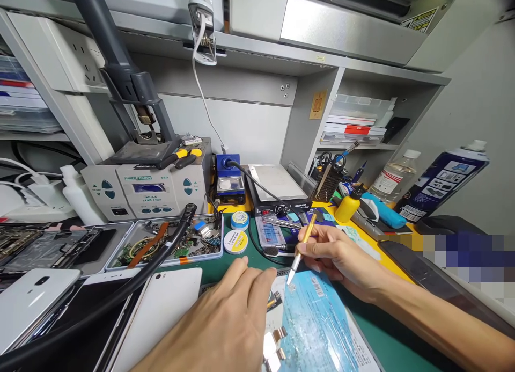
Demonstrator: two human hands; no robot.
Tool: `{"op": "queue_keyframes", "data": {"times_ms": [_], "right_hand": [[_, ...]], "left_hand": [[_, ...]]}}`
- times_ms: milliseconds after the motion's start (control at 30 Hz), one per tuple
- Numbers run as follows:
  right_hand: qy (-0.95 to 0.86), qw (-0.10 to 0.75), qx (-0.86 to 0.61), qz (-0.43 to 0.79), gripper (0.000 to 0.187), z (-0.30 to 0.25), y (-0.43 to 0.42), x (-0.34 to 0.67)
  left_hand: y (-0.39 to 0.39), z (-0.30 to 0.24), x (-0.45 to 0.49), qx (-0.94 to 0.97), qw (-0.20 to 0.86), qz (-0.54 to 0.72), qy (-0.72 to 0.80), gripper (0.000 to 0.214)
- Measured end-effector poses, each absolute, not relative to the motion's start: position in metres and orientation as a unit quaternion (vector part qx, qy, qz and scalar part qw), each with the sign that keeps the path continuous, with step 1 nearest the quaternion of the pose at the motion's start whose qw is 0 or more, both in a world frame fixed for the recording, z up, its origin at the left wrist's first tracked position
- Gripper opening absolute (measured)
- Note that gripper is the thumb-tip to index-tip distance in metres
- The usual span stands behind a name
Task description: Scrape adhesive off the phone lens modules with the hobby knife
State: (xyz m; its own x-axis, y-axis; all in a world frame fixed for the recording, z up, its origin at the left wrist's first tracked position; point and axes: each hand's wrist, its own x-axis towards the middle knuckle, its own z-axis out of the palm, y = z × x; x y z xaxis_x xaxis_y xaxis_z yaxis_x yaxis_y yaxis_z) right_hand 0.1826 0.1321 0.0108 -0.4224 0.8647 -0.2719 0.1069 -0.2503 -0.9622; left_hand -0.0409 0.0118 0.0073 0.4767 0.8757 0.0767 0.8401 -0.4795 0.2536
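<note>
My right hand [328, 248] grips a slim gold-handled tool [308, 233] with a silver collar and a pale, tapered tip. Whether that tip is a blade or a brush I cannot make out. It points down at the edge of a blue-printed sheet [317, 313] in clear plastic. My left hand [237, 313] is palm down with its fingers bent together. What lies under its fingertips is hidden. Right beside these fingers, a small electronic part [274, 301] shows. Closer to me, shiny metal clips [277, 342] lie at the sheet's left edge.
To the left are several phones [169, 297], a tray of circuit parts [139, 243] and a black hose [173, 243]. Behind stand a hot-air station [140, 192], two round tins [235, 241] and a heating plate [277, 184]. A yellow bottle [348, 205] and a spray can [442, 181] stand right.
</note>
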Motion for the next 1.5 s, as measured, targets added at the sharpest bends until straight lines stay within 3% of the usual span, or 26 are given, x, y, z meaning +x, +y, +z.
{"op": "queue_keyframes", "data": {"times_ms": [267,567,1500], "right_hand": [[-0.555,0.29,-0.444,0.641,0.026,0.0133,0.1274,0.18],[-0.539,0.3,-0.451,0.645,0.033,0.0089,0.1305,0.1819],[-0.535,0.297,-0.451,0.65,0.031,0.0093,0.131,0.1815]], "left_hand": [[0.0107,0.0066,-0.0403,0.851,0.085,0.113,0.505,0.076],[0.0119,0.0096,-0.0402,0.848,0.101,0.131,0.504,0.08],[0.0106,0.0077,-0.0418,0.847,0.104,0.147,0.5,0.079]]}}
